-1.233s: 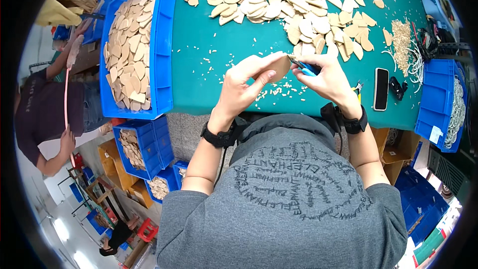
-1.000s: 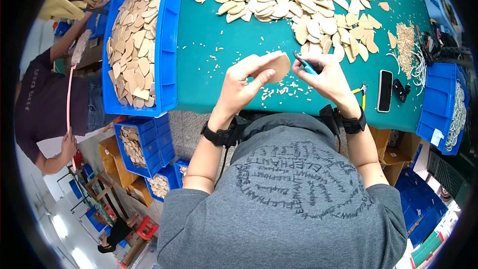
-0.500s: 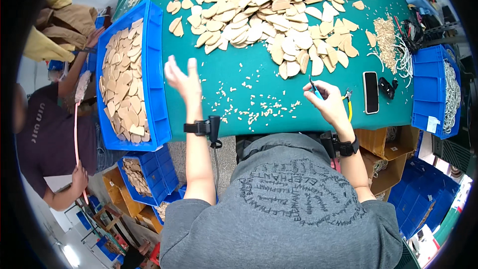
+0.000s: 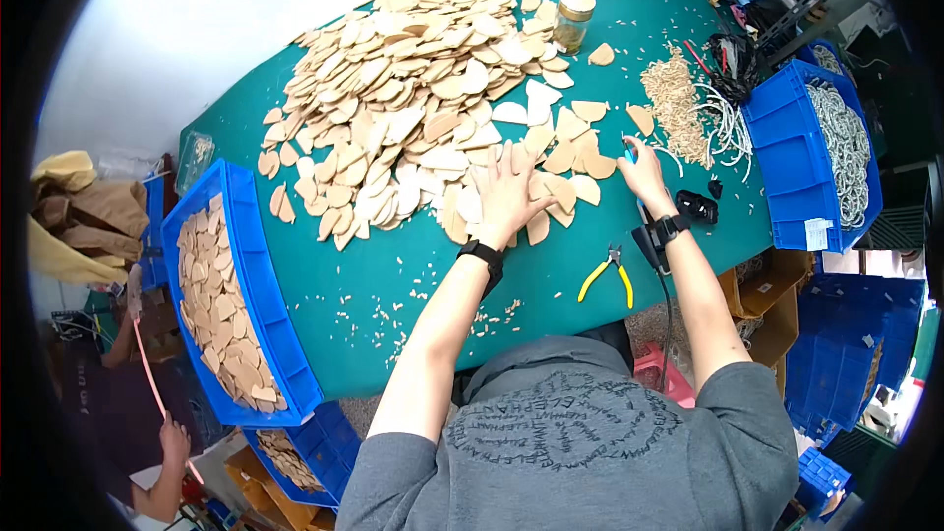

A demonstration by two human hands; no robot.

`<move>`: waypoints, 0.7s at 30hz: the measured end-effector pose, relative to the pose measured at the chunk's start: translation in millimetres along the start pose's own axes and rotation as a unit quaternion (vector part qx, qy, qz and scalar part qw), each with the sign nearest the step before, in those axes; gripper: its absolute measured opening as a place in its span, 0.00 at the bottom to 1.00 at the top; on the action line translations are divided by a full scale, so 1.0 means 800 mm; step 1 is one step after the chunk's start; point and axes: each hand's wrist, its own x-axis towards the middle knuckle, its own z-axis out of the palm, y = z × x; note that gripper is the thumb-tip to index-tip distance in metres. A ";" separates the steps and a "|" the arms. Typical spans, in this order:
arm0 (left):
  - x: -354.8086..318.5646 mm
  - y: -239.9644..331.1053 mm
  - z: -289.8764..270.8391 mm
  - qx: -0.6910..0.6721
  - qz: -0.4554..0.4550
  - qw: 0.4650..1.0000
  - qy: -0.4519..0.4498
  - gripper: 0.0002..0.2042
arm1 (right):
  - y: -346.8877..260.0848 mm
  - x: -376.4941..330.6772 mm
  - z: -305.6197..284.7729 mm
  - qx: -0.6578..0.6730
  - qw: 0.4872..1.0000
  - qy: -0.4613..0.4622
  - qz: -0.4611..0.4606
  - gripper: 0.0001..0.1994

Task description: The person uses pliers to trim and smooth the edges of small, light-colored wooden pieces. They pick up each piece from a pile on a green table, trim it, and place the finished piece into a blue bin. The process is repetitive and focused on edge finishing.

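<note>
Hands at work over green table [image 4: 413,275]: our left hand [image 4: 506,192] lies flat, fingers spread wide, pressing on edge of heap of tan wooden pieces [image 4: 413,108], gripping none. Our right hand [image 4: 644,169] sits just beside loose pieces, fingers curled round small blue-tipped tool (grip hard to make out). Yellow-handled pliers [image 4: 610,275] lie near our right wrist. Blue bin [image 4: 256,285] of pieces at left.

Bare green desk [image 4: 393,265] is lying open in front of me, only crumbs scattered there. The heap of wooden pieces [image 4: 413,108] is blocking ahead, blue bins [image 4: 265,285] are walling both sides, and yellow pliers [image 4: 610,275] are lying near my right wrist.
</note>
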 end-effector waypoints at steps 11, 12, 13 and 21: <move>0.041 0.043 0.006 0.007 0.058 0.997 -0.047 0.45 | -0.011 0.095 -0.004 -0.128 0.989 -0.072 0.002 0.29; 0.050 0.047 0.005 -0.012 0.055 0.998 -0.036 0.45 | -0.016 0.087 0.002 -0.027 0.988 -0.154 -0.020 0.29; 0.057 0.050 0.001 -0.030 0.048 0.998 -0.024 0.45 | -0.025 0.083 0.007 0.076 0.968 -0.237 -0.043 0.29; 0.135 0.083 0.044 -0.010 0.132 0.989 -0.060 0.43 | -0.025 0.253 0.010 -0.057 0.994 -0.018 -0.086 0.34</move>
